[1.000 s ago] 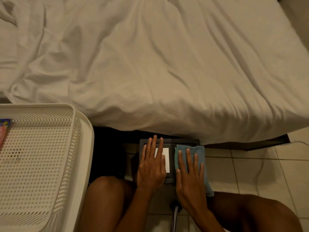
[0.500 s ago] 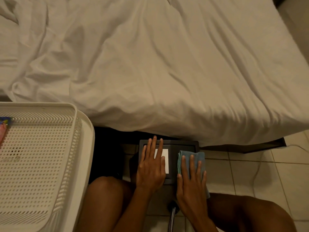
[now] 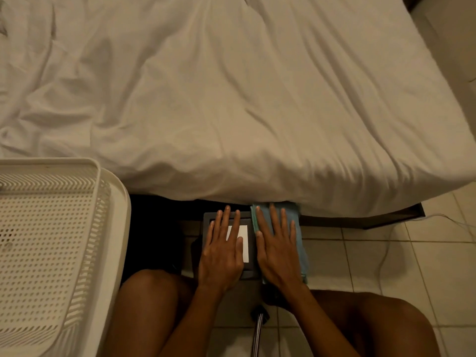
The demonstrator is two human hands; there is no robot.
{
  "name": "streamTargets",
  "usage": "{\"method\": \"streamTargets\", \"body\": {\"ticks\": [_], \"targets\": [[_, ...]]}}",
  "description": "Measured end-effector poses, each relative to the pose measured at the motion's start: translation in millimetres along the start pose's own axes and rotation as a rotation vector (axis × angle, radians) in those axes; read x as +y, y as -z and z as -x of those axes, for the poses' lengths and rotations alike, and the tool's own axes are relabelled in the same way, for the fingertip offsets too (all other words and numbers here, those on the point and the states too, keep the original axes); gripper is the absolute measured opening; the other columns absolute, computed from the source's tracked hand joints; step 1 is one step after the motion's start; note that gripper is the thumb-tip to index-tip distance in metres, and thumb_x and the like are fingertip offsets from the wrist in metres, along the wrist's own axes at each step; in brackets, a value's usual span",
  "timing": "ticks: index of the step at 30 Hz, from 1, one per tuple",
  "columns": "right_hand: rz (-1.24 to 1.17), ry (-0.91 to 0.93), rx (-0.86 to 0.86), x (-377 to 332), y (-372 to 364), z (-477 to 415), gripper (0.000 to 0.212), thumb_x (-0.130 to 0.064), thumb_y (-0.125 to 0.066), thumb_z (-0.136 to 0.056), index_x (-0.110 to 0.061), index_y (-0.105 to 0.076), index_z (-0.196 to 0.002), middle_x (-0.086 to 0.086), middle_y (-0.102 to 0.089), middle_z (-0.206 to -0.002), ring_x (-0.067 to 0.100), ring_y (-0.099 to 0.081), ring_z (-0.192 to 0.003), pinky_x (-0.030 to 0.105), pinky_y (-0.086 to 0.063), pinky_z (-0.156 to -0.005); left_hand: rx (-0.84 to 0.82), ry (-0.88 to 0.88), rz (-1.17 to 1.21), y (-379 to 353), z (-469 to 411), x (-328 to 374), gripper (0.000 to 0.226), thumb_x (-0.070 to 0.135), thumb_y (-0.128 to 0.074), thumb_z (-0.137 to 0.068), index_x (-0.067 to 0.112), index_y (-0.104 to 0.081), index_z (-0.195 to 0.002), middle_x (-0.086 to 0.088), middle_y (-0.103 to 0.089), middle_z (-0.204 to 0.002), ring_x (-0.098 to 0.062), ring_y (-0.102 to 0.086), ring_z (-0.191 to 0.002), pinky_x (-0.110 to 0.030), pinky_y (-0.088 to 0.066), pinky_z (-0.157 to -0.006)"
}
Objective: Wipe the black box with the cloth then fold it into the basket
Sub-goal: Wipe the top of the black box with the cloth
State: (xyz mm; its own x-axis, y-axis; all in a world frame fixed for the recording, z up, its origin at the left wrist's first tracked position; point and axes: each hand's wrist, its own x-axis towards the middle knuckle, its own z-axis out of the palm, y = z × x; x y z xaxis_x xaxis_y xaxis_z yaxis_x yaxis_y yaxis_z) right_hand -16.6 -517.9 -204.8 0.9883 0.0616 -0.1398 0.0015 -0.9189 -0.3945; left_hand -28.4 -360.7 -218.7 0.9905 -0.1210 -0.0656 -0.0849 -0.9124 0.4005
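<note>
Rumpled white bedding (image 3: 231,99) filled the upper part of our view, its edge hanging over a pale tiled floor (image 3: 373,266) at six o'clock. At nine o'clock stood the white perforated basket (image 3: 51,240), nested in a second white tray rim, well apart from our hands.

Between our bare knees, just below the hanging sheet, sat the black box (image 3: 251,269) on the floor, with a white rectangular label (image 3: 244,238) on its top. We laid our left hand (image 3: 222,256) flat on the box's left half, fingers spread and pointing to twelve o'clock, covering part of the label — it gripped nothing, only pressed down.

Our right hand (image 3: 279,253) lay just beside it at three o'clock, equally flat and splayed, pressing on the blue cloth (image 3: 300,243). The cloth covered the box's right side, its far end tucked against the sheet's edge at twelve o'clock, its right border draping past the box toward the tiles. We could not tell how much of the box lay under it.

A thin white cable (image 3: 386,251) trailed over the tiles at three o'clock — clear of everything else.
</note>
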Motion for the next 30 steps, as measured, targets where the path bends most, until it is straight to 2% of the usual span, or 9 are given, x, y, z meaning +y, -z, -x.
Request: {"method": "streamTargets", "body": {"ticks": [4,10,14,15,17,19,21,26,30], "targets": [[-0.045,-0.173,0.046,10,7,9,0.059,-0.041,-0.021,-0.102,-0.033,-0.005,-0.158,-0.002,0.009,-0.166,0.020,0.014,-0.153,0.048,0.004,-0.124,0.004,0.010,-0.017,1,1,0,0.060,0.038,-0.016,-0.104,0.026,0.005,-0.159,-0.001,0.008,-0.168,-0.016,0.009,-0.155,-0.038,-0.011,-0.127],[-0.096,-0.231,0.016,-2,0,58,0.059,-0.037,-0.027,-0.099,-0.028,-0.012,-0.156,0.003,0.004,-0.166,0.028,0.009,-0.153,0.051,0.000,-0.124,0.028,0.005,-0.016,1,1,0,0.060,0.036,-0.019,-0.104,0.024,0.000,-0.160,-0.002,0.003,-0.169,-0.017,0.005,-0.156,-0.035,-0.006,-0.126],[-0.046,-0.125,0.045,-27,-3,68,0.059,-0.034,-0.034,-0.094,-0.020,-0.031,-0.152,0.018,-0.034,-0.156,0.041,-0.027,-0.145,0.055,-0.022,-0.117,0.025,-0.007,-0.030,-1,0,0,0.060,0.035,-0.019,-0.104,0.022,0.002,-0.159,-0.003,0.005,-0.169,-0.018,0.006,-0.156,-0.036,-0.004,-0.126],[-0.030,-0.088,0.061,-30,-3,64,0.059,-0.033,-0.034,-0.093,-0.018,-0.033,-0.150,0.020,-0.040,-0.152,0.043,-0.030,-0.143,0.053,-0.022,-0.116,0.024,-0.011,-0.030,-1,1,0,0.060,0.035,-0.019,-0.104,0.022,0.002,-0.159,-0.003,0.005,-0.169,-0.018,0.007,-0.156,-0.036,-0.004,-0.126],[-0.039,-0.048,0.018,-34,0,54,0.061,-0.036,-0.028,-0.095,-0.019,-0.028,-0.153,0.017,-0.030,-0.157,0.042,-0.021,-0.148,0.051,-0.014,-0.119,0.023,-0.015,-0.027,-1,1,0,0.060,0.036,-0.016,-0.104,0.022,0.002,-0.160,-0.004,0.004,-0.169,-0.018,0.007,-0.156,-0.036,-0.004,-0.126],[-0.072,-0.010,-0.036,-34,0,44,0.059,-0.043,-0.016,-0.097,-0.030,-0.015,-0.154,0.004,-0.007,-0.165,0.031,0.000,-0.153,0.049,-0.001,-0.124,0.024,-0.014,-0.018,0,0,0,0.059,0.037,-0.014,-0.104,0.021,-0.001,-0.160,-0.004,0.002,-0.169,-0.018,0.005,-0.156,-0.037,-0.007,-0.126],[-0.092,0.035,-0.025,-29,2,32,0.057,-0.046,-0.014,-0.100,-0.037,-0.009,-0.156,-0.006,0.002,-0.166,0.020,0.012,-0.154,0.044,0.008,-0.123,0.024,-0.008,-0.010,0,0,0,0.059,0.036,-0.014,-0.104,0.021,-0.003,-0.160,-0.004,0.001,-0.169,-0.018,0.005,-0.156,-0.038,-0.009,-0.126],[0.008,0.178,-0.074,-1,4,19,0.061,-0.037,-0.032,-0.103,-0.040,-0.002,-0.157,-0.010,0.010,-0.167,0.016,0.016,-0.153,0.036,0.016,-0.121,0.012,-0.011,-0.022,0,0,-1,0.059,0.037,-0.011,-0.104,0.021,0.003,-0.159,-0.003,0.007,-0.168,-0.017,0.010,-0.155,-0.040,-0.012,-0.127],[0.017,0.178,-0.026,1,-1,6,0.062,-0.036,-0.032,-0.103,-0.036,-0.003,-0.158,-0.005,0.008,-0.168,0.019,0.012,-0.154,0.040,0.010,-0.123,0.020,-0.008,-0.009,-1,0,0,0.060,0.036,-0.012,-0.104,0.019,0.002,-0.159,-0.004,0.005,-0.169,-0.018,0.007,-0.156,-0.041,-0.017,-0.126]]}}
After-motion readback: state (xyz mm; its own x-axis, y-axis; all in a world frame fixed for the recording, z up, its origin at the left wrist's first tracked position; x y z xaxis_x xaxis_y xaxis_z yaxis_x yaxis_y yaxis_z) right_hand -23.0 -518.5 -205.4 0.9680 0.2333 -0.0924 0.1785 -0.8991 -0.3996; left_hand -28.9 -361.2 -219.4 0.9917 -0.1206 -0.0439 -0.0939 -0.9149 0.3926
